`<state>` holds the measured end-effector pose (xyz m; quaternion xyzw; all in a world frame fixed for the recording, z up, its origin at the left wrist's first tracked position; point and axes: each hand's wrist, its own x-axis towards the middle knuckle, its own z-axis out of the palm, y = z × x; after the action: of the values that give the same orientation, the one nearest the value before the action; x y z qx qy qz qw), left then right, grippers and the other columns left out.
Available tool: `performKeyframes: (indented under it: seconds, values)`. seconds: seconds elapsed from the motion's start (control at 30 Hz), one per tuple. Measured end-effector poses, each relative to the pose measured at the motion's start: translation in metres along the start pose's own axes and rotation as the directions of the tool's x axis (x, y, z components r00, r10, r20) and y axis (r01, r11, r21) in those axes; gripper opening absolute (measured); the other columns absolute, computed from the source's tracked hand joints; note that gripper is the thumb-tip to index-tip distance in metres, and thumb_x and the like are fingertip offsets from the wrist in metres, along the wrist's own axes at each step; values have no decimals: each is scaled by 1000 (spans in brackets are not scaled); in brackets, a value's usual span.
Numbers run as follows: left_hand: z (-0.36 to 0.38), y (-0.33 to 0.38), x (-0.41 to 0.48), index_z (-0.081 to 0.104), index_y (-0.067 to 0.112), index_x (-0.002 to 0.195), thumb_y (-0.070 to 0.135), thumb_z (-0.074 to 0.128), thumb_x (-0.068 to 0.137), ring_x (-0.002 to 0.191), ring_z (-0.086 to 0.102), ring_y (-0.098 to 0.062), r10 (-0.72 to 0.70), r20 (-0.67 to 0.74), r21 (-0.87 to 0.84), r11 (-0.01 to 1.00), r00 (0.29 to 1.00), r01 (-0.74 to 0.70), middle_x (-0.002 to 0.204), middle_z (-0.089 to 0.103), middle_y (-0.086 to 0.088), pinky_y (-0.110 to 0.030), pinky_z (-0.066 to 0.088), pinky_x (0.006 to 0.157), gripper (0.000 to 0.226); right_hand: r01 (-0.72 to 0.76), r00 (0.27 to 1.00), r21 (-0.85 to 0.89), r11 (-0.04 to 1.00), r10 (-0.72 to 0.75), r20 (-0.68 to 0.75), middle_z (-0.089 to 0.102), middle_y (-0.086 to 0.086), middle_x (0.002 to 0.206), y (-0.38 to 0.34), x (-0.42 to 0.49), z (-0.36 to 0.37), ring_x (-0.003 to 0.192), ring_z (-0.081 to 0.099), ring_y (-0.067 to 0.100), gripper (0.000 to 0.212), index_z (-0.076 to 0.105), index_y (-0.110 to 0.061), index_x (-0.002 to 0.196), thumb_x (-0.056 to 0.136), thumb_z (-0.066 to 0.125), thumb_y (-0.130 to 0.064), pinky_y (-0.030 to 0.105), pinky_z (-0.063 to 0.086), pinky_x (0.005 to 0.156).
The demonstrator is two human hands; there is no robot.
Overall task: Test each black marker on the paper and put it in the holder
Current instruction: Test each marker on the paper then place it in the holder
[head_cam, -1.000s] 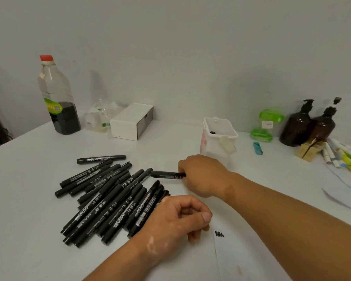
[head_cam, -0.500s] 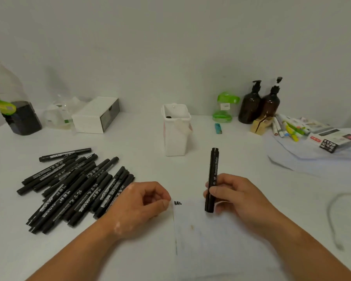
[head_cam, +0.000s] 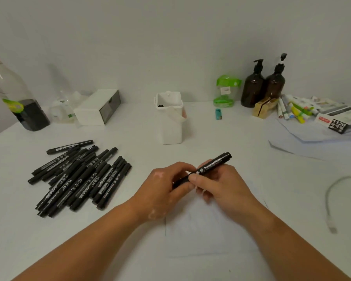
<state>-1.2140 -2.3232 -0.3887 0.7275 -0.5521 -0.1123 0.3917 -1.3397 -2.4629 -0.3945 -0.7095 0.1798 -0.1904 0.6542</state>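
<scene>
While both hands [head_cam: 193,185] grip one marker [head_cam: 208,168] above the paper [head_cam: 209,230], bare table [head_cam: 241,142] surrounds them.

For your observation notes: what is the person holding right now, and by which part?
One black marker, held by both hands: the right hand grips its middle, the left hand its lower end, over the paper.
</scene>
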Motion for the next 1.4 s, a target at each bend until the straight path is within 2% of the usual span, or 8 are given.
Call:
performKeyframes:
  seconds: [0.2,0.43,0.63,0.73,0.87,1.1,1.3,1.4]
  values:
    - [-11,-16,7,62,21,116,18,52,100,79,60,-15,-11,87,101,995,996,2,91,69,3,-29,47,73,19,-34,999,205,978,27,41,72,8,80,8,3,-8,68,66,22,26,76,-24,99,74,79,-32,28,50,52]
    - [-5,-33,15,60,20,116,35,44,103,87,58,-6,164,149,148,971,975,-186,97,65,11,-21,46,76,26,54,998,28,998,-53,-36,68,6,64,12,4,2,54,62,18,21,72,-25,91,76,81,-36,24,51,55]
    - [-2,-37,11,59,21,102,44,43,102,59,48,-10,207,82,161,962,975,-218,70,56,12,-21,41,56,29,72,997,24,997,-71,-30,60,3,56,11,7,10,50,54,16,17,72,-23,83,75,79,-35,23,46,49]
    - [-4,-34,7,60,20,100,49,41,100,54,40,-14,191,76,177,963,979,-202,63,44,14,-20,36,51,34,54,999,34,998,-53,-10,57,3,55,10,5,10,51,50,17,17,71,-22,81,74,79,-35,25,42,47]
    - [-4,-31,4,60,22,108,56,44,96,52,43,-16,150,71,208,965,986,-161,60,48,9,-32,43,53,40,54,998,48,997,-53,-28,53,1,53,10,3,11,50,46,15,19,69,-19,79,73,77,-35,22,39,46]
    - [-17,-45,-5,49,34,112,73,67,71,54,43,-3,23,-8,287,958,1000,-20,58,40,13,-16,27,55,60,25,971,262,965,39,-236,42,2,50,9,4,3,45,34,15,19,62,-20,68,62,76,-32,23,30,42]
    - [-26,-55,-5,59,37,103,80,65,63,62,46,0,4,18,320,947,1000,-9,66,47,15,-12,27,60,59,3,987,163,987,23,-159,71,16,69,2,-1,3,60,67,27,19,77,-16,85,78,61,-21,33,55,53]
    - [-23,-58,-6,60,38,103,82,64,62,65,48,3,1,43,361,932,999,-16,66,49,16,-11,31,68,60,-59,994,-40,997,55,-90,73,9,69,-9,6,9,61,68,21,12,76,-21,81,73,68,-26,29,55,56]
